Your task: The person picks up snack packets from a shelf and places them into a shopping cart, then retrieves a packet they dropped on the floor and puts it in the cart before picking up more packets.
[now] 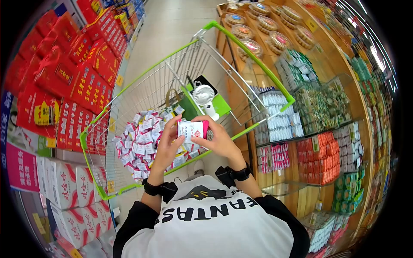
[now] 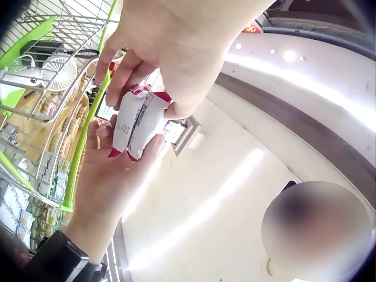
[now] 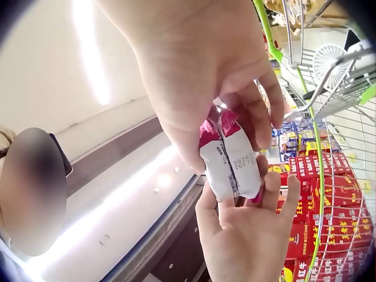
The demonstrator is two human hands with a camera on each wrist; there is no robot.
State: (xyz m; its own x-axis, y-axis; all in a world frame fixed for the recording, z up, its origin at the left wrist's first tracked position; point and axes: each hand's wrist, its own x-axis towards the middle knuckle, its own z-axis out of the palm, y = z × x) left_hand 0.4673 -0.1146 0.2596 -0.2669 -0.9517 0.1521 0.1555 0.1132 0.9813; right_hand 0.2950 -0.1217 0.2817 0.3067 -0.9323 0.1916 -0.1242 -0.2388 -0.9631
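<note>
A small white snack packet (image 1: 192,131) with pink ends is held up between both hands over the near side of the cart. My left hand (image 1: 168,142) grips its left side, thumb on the printed front. On the other side my right hand (image 1: 220,141) grips it, its thumb also on the front. The packet's underside (image 3: 230,161) shows a long seam and a printed date in the right wrist view. Below the hands, a heap of similar white and pink packets (image 1: 144,146) lies in the cart.
The wire shopping cart (image 1: 142,76) has green rims. A white handheld fan (image 1: 204,95) sits at its green-flapped end. Red gift boxes (image 1: 60,69) and white cartons (image 1: 64,180) are stacked on the left. Wooden shelves (image 1: 297,202) with bins of wrapped snacks stand on the right.
</note>
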